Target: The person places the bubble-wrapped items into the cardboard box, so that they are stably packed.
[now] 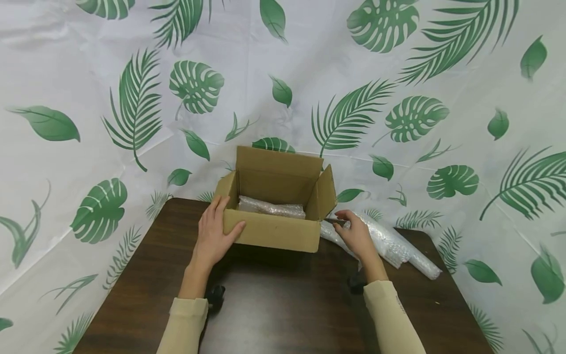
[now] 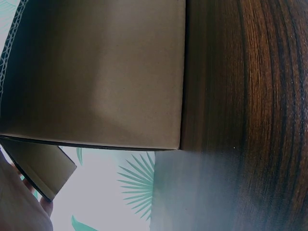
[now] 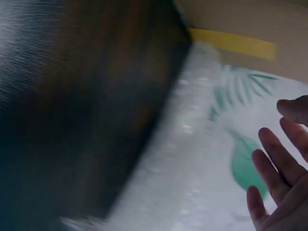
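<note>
An open cardboard box [image 1: 271, 233] sits near the back of the table, its flaps standing up. Inside it lies a bubble-wrapped item [image 1: 271, 208]; what the wrap covers cannot be made out. My left hand [image 1: 212, 237] grips the box's left front corner, thumb on the front panel; in the left wrist view its fingers reach around a flap [image 2: 48, 171]. By the right side flap, my right hand [image 1: 357, 237] has its fingers spread with nothing in them, as the right wrist view shows. Beneath and beside that hand lie long pieces of bubble wrap [image 1: 391, 243].
The dark wooden table [image 1: 283, 305] has a leaf-patterned white sheet [image 1: 283, 64] hanging behind it. In the right wrist view, a strip of yellow tape [image 3: 236, 44] shows on the cardboard. Bubble wrap occupies the table's right back side.
</note>
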Motion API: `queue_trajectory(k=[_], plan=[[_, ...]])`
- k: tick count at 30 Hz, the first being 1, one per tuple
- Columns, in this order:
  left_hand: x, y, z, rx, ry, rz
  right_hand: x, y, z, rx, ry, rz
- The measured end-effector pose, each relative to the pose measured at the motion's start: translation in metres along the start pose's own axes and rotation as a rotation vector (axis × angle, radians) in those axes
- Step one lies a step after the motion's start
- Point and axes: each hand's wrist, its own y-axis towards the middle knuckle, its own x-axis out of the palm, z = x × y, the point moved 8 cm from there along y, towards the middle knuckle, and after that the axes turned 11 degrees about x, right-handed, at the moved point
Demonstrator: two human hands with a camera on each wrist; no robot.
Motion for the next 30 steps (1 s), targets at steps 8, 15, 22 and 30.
queue_trajectory(k=[8, 15, 22, 30], plan=[[0.001, -0.001, 0.002, 0.005, 0.002, 0.003, 0.03, 0.003, 0.034, 0.038, -0.111, -0.051], [0.001, 0.0, 0.001, 0.014, 0.011, 0.017, 0.036, 0.008, 0.043, 0.015, -0.182, -0.023], [0.001, 0.001, 0.001, 0.007, 0.008, 0.008, 0.039, 0.011, 0.048, 0.054, -0.3, -0.041], [0.0, 0.001, 0.001, 0.002, 0.004, 0.006, 0.041, 0.013, 0.054, 0.104, -0.332, -0.054]])
